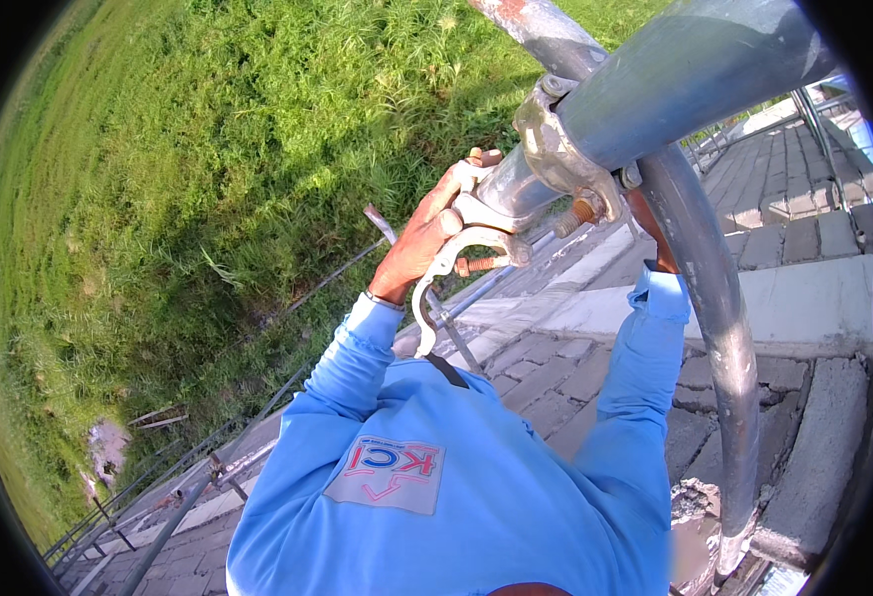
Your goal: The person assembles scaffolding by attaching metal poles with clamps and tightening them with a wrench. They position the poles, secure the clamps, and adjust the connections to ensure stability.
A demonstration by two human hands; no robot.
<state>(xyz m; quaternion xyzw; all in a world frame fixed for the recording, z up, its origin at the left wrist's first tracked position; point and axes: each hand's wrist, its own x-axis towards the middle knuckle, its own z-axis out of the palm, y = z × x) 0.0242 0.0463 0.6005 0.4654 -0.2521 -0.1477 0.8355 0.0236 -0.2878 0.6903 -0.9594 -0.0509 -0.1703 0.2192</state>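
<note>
My left hand is closed on a metal scaffold coupler at the end of a thick grey tube. The coupler's curved jaw hangs swung out, with a rusty bolt beside it. Farther up the same tube, a second coupler joins it to a crossing pole; its rusty bolt sticks out below. My right hand is raised behind the pole, near the second coupler. The pole and coupler hide its fingers, so its grip does not show.
Grey block wall runs below and to the right, with a pale concrete band across it. Thinner scaffold tubes line the lower left. Green grass lies far below on the left. The pole's foot meets broken masonry.
</note>
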